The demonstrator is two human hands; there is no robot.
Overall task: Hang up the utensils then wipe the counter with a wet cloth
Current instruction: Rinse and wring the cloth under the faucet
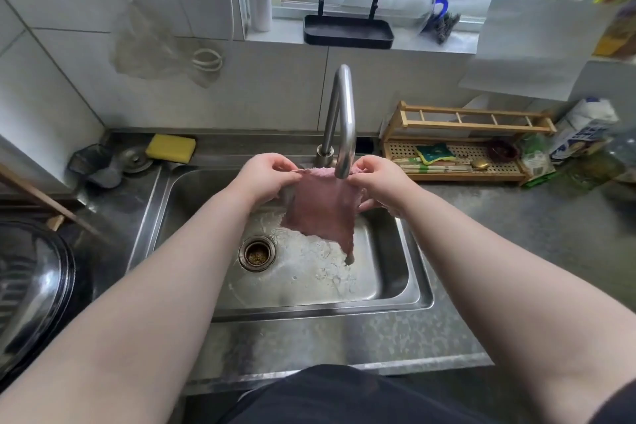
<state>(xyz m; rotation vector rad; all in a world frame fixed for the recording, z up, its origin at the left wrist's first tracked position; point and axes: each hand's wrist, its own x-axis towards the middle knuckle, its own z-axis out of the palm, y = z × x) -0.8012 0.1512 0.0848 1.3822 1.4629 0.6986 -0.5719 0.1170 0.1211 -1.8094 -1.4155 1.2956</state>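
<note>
Under the faucet, left hand and right hand each pinch a pink cloth, wetting it; wringing likely follows.

Steel counter with a sunken sink
A yellow sponge and a drain plug lie on the back ledge at left; a wooden rack and packets stand at right
</note>
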